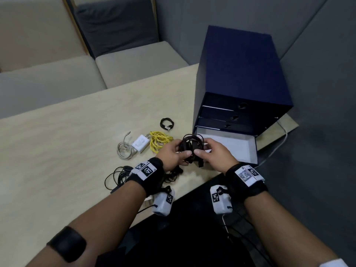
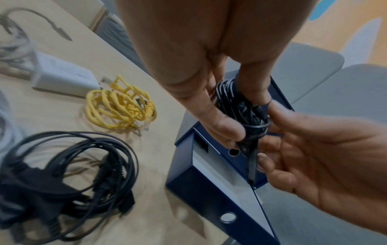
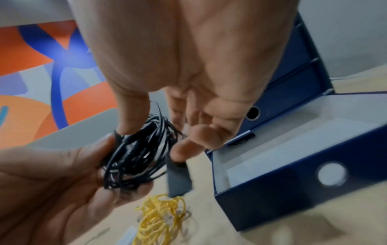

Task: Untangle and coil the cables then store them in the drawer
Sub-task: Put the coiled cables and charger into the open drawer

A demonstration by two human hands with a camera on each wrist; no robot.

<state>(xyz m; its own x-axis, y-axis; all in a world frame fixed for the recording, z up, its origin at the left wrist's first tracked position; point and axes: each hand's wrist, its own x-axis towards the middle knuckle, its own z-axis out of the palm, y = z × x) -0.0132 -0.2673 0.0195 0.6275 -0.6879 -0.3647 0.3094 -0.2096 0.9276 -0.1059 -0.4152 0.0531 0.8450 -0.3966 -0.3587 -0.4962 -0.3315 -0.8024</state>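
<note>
Both hands hold a black coiled cable [image 1: 190, 146] just above the table, in front of the open bottom drawer [image 1: 248, 149] of a dark blue drawer box [image 1: 240, 74]. My left hand [image 1: 183, 153] grips the coil from the left, thumb on top [image 2: 226, 131]. My right hand [image 1: 202, 149] pinches the coil's right side, with its thumb [image 3: 132, 119] pressed on the strands [image 3: 136, 157]. A black plug [image 3: 180, 177] hangs under the coil. The drawer's pale inside [image 3: 293, 149] shows nothing in it.
On the table lie a yellow cable bundle [image 1: 159, 140], a white charger [image 1: 140, 143] with its white cable [image 1: 125, 150], a small black coil [image 1: 166, 123] and a loose black tangle [image 1: 119, 176] by my left wrist. The upper drawers [image 1: 235, 117] are closed.
</note>
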